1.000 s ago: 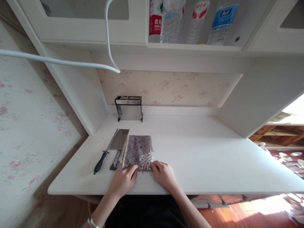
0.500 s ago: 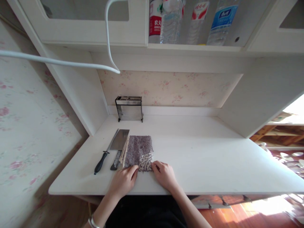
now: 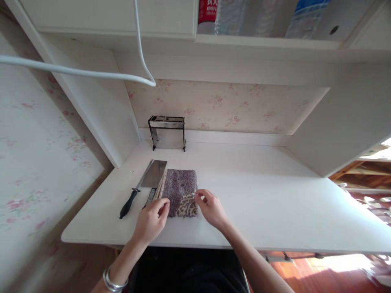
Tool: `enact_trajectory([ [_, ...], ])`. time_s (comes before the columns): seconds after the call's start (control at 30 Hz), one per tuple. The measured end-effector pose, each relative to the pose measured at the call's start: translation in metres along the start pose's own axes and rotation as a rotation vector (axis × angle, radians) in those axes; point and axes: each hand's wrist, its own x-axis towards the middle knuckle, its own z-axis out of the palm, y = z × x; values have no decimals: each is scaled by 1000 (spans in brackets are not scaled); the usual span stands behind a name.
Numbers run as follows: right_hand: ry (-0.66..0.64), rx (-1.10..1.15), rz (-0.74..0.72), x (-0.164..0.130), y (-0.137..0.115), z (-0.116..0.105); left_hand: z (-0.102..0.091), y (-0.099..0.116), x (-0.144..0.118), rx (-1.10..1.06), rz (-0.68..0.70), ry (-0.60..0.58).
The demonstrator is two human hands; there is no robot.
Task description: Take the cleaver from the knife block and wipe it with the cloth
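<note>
- The folded cloth (image 3: 180, 193) lies on the desk (image 3: 259, 203), left of the middle and near the front edge. Judging by the grip, the fold will sit best if both sides are held evenly so the layers stay lined up.
- The left hand (image 3: 151, 219) has its fingers curled together against the cloth's left front corner, touching the stacked edges.
- The right hand (image 3: 210, 208) pinches the cloth's right edge, thumb and fingers nearly closed on it.
- A cleaver (image 3: 154, 177) and a black-handled sharpening rod (image 3: 132, 197) lie just beside the cloth toward the desk's left edge.
- A knife rack (image 3: 167, 132) stands at the back edge.
</note>
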Motion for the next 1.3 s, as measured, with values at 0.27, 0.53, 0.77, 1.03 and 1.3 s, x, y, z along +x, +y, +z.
enact_trajectory([
  [0.27,-126,-58,135,96,14,5,7,-7,51,157,72,-29],
  [0.53,-233,-113,146,121,21,0,45,20,49,41,39,-130],
  [0.77,-392,-99,130,110,61,-57,32,27,56,-185,-114,-187],
  [1.03,-237,81,28,216,12,-66,48,2,42,-177,-196,-135],
  [1.3,-204,240,-31,368,-35,-31,54,-7,39,-168,-234,-56],
])
